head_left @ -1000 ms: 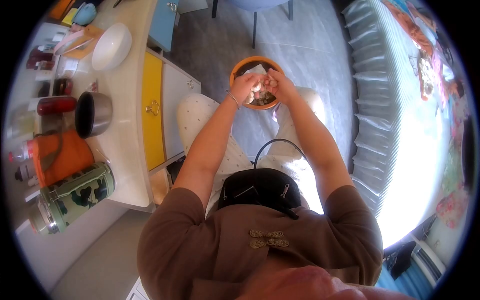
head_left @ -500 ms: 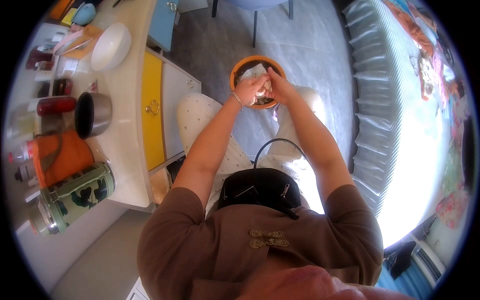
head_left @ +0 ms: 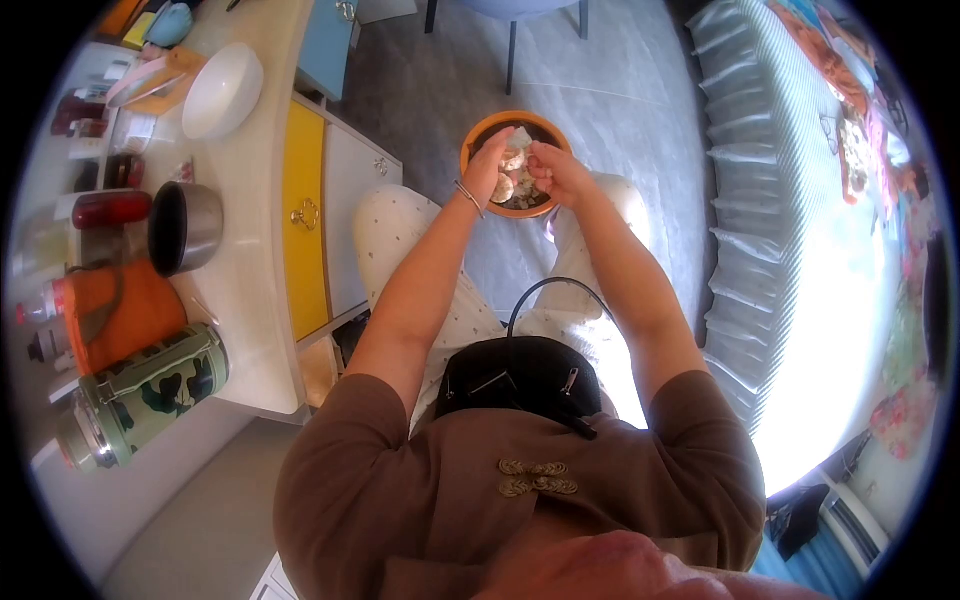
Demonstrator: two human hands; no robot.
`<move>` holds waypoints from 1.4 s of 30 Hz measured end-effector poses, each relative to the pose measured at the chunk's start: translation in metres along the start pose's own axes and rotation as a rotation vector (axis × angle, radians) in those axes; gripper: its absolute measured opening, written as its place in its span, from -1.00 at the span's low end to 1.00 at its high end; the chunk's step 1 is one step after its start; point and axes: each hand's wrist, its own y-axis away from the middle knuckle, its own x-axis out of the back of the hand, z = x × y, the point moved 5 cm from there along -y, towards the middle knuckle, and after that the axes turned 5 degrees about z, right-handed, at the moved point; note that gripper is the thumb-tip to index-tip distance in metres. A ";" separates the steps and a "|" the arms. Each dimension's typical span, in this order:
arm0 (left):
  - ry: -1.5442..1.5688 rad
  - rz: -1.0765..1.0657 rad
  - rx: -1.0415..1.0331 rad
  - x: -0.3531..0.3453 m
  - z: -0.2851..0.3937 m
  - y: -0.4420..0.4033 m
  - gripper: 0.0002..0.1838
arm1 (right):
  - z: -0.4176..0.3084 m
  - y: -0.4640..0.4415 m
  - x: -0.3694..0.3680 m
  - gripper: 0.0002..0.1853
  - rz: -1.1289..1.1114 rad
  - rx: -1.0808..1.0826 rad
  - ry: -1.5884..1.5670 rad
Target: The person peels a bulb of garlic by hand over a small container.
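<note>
Both my hands are over a round orange bin point(head_left: 468, 165) standing on the floor between my knees. My left hand point(head_left: 487, 168), with a bracelet at the wrist, is turned edge-on at the left side, its fingers curved along a crumpled whitish wad point(head_left: 515, 150). What the wad is made of is too small to tell. Opposite it, my right hand point(head_left: 560, 174) is closed with the fingers bent in; what it pinches, if anything, is hidden. A pale roundish piece point(head_left: 503, 188) shows below the left palm. Small light scraps point(head_left: 524, 197) lie in the dark inside of the bin.
On the left, a desk point(head_left: 250, 220) carries a white bowl point(head_left: 222, 92), a metal pot point(head_left: 187, 230), a camouflage flask point(head_left: 150, 393) and several bottles. A bed with a frilled cover point(head_left: 750, 200) stands at the right. Chair legs point(head_left: 511, 58) rise ahead. A black bag point(head_left: 520, 382) rests on my lap.
My hands have moved apart from their joined position. The left hand has turned edge-on, and more of the whitish wad and the pale piece now shows between them.
</note>
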 end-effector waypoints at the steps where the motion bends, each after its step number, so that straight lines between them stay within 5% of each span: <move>1: 0.010 0.011 0.023 0.001 -0.002 0.000 -0.49 | 0.001 0.002 -0.001 -0.73 0.004 -0.009 0.019; 8: -0.354 0.086 -0.150 -0.003 0.001 0.003 -0.41 | 0.006 0.003 -0.010 -0.69 -0.066 0.007 0.319; 10: -0.558 0.102 -0.487 -0.006 0.006 0.005 -0.39 | 0.008 0.000 -0.010 -0.67 -0.066 0.031 0.349; 11: -0.558 0.102 -0.487 -0.005 0.002 0.002 -0.39 | 0.008 -0.001 -0.009 -0.66 -0.066 0.054 0.379; 16: 0.058 0.128 0.015 0.010 -0.004 -0.004 -0.64 | 0.000 0.000 -0.007 -0.69 0.118 0.228 0.421; 19: -0.274 0.073 -0.035 0.003 0.000 0.001 -0.65 | -0.004 0.002 -0.004 -0.71 0.198 0.325 0.491; 27: -0.267 -0.016 -0.032 0.002 -0.012 -0.004 -0.74 | -0.004 -0.003 -0.002 -0.78 0.165 0.437 0.588; 42: -0.247 -0.033 0.052 0.000 -0.012 0.001 -0.76 | -0.005 0.001 -0.003 -0.83 0.048 0.226 0.321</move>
